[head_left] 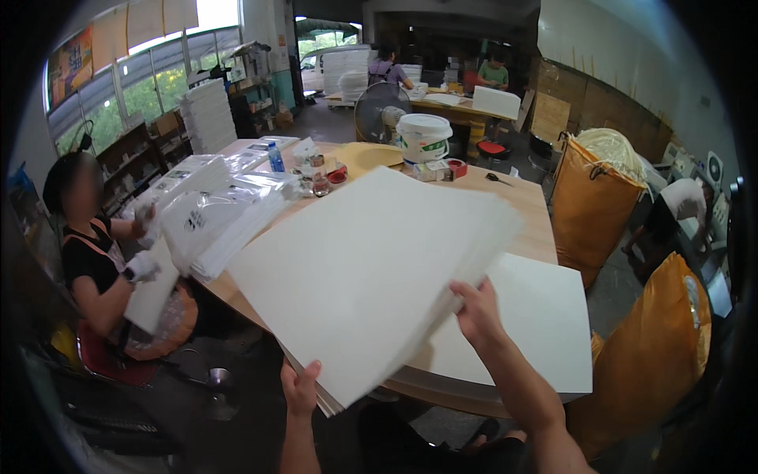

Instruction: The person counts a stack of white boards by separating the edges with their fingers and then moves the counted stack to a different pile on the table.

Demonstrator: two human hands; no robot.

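Observation:
A thick stack of large white sheets [371, 268] is lifted at a tilt over the wooden table [529, 229]. My left hand [300, 389] grips the stack's near lower corner. My right hand [476, 310] clasps its right edge, fingers curled over the top sheet. Another large white sheet [545, 316] lies flat on the table under and to the right of the stack, reaching past the table's edge.
A person in white gloves [142, 267] sits at the left handling white sheets next to piles of clear-wrapped packs [229, 213]. A white bucket [423, 136], tape roll [456, 167], bottle [275, 157] and fan [379, 110] stand farther back. Yellow sacks [592, 205] stand at the right. More people work behind.

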